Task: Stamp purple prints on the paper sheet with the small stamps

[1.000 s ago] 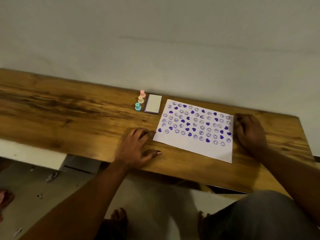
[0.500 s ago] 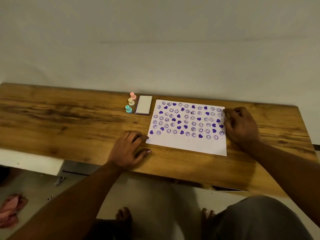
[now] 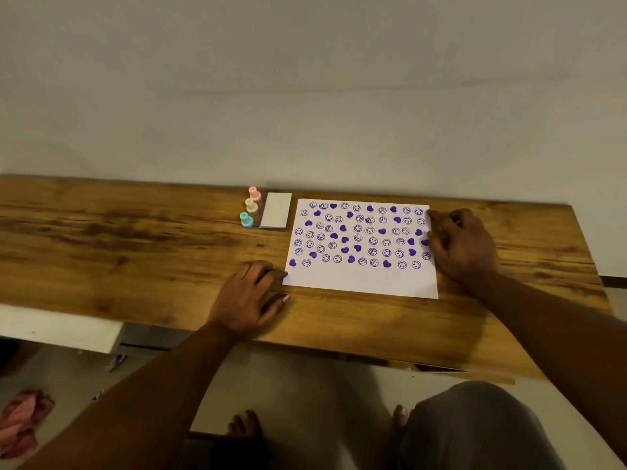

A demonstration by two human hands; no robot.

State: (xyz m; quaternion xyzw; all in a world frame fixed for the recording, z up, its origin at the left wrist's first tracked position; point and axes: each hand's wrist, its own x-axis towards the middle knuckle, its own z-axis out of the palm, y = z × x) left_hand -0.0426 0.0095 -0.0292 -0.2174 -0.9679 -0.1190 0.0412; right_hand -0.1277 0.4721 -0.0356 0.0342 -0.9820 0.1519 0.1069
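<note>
A white paper sheet [image 3: 363, 278] lies on the wooden table [image 3: 135, 245], covered in several rows of purple hearts and smiley prints; its near strip is blank. Three small stamps stand upright in a row left of it: pink [image 3: 254, 193], cream [image 3: 251, 205] and teal [image 3: 246, 220]. A shut white ink pad [image 3: 276, 210] lies between the stamps and the sheet. My left hand [image 3: 251, 296] rests flat on the table, fingertips at the sheet's near left corner. My right hand [image 3: 461, 244] rests on the sheet's right edge, fingers spread. Neither hand holds anything.
A plain wall [image 3: 305, 96] runs along the table's far edge. My knee [image 3: 475, 425] in grey cloth and bare feet [image 3: 244, 425] show below the table's near edge. Pink cloth [image 3: 20, 422] lies on the floor at the lower left.
The view has shifted, so the sheet now looks squarer to the table edge. Both hands have stayed at the sheet's left corner and right edge. The stamps and ink pad have not moved.
</note>
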